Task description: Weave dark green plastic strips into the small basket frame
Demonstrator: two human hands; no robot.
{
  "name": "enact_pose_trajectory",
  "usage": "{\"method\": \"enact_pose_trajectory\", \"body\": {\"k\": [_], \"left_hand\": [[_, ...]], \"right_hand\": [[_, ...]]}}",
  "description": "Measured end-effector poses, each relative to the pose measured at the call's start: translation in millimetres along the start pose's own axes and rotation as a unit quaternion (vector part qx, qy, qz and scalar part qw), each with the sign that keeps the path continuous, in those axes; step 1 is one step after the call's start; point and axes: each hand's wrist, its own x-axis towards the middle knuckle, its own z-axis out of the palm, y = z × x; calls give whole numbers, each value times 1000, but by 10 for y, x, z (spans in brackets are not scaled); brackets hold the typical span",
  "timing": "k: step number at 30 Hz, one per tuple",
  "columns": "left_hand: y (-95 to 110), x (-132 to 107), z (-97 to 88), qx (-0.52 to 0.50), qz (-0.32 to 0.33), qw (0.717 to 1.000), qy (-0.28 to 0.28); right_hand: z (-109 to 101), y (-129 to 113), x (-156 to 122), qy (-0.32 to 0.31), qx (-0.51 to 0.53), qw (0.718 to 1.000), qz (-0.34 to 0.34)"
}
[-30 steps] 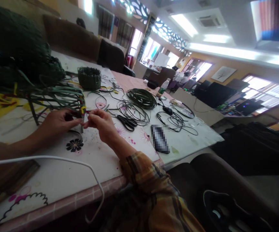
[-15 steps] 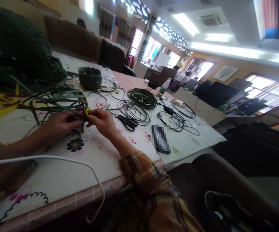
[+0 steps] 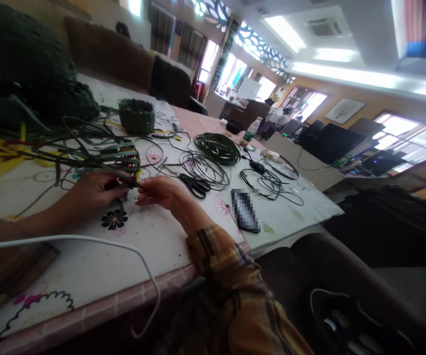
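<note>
Dark green strips, with some red and yellow ones, are partly woven into a small piece point(image 3: 130, 160) above the near table; loose strip ends trail to the left. My left hand point(image 3: 92, 193) is closed on its lower edge, thumb in front. At the right corner, my right hand point(image 3: 163, 191) pinches the woven edge near a yellow strip; the exact strip between its fingertips is too small to make out. Black-handled scissors point(image 3: 195, 186) lie to the right of my right hand. Behind the weaving stands a small dark green woven basket point(image 3: 136, 116).
A coil of green strip point(image 3: 217, 149) and loose dark strands point(image 3: 277, 186) lie to the right. Large green woven pieces point(image 3: 31, 64) are piled at back left. A white cable point(image 3: 87, 238) crosses in front. A bottle point(image 3: 251, 132) stands farther back.
My right hand has shifted slightly right and turned, its fingers now stretched along the edge. The woven piece has tilted, showing more of its red and yellow side. My left hand keeps its hold.
</note>
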Motion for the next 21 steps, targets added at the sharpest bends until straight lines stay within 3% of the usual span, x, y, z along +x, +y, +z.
{"method": "enact_pose_trajectory", "body": {"k": [3, 6, 10, 17, 21], "left_hand": [[8, -18, -5, 37, 42, 998, 1], [59, -21, -12, 64, 66, 996, -5], [102, -13, 17, 105, 25, 994, -22], [107, -40, 79, 175, -18, 984, 40], [119, -38, 92, 153, -41, 986, 60]], "right_hand": [[5, -27, 24, 9, 3, 998, 59], [37, -37, 24, 6, 15, 997, 78], [93, -19, 11, 12, 41, 996, 73], [163, 21, 16, 6, 105, 993, 60], [176, 59, 41, 8, 140, 989, 49]]}}
